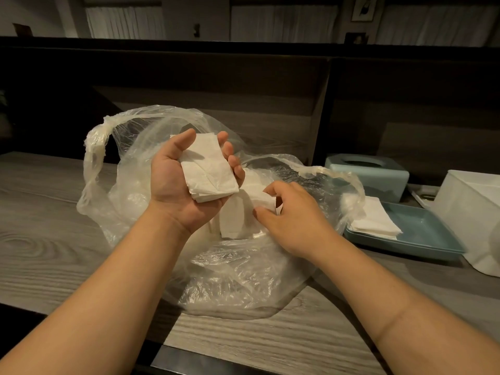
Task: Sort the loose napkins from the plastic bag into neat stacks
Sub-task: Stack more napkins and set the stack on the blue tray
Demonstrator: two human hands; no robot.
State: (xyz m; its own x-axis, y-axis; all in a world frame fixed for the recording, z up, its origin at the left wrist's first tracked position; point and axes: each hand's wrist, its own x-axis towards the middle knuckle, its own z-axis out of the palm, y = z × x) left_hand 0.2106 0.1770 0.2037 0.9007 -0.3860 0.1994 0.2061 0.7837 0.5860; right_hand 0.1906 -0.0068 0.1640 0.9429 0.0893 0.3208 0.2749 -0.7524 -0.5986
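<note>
Crinkled clear plastic bag slumped on grey woodgrain desk. Left hand, palm up above bag mouth, grip cupped around small stack of folded napkins. Right hand, grip pinching loose napkin inside bag; fingertips partly hidden. Further right, napkin stack in blue tray.

White napkins, clear plastic bag, pale-blue tray, grey wood-grain table.
</note>
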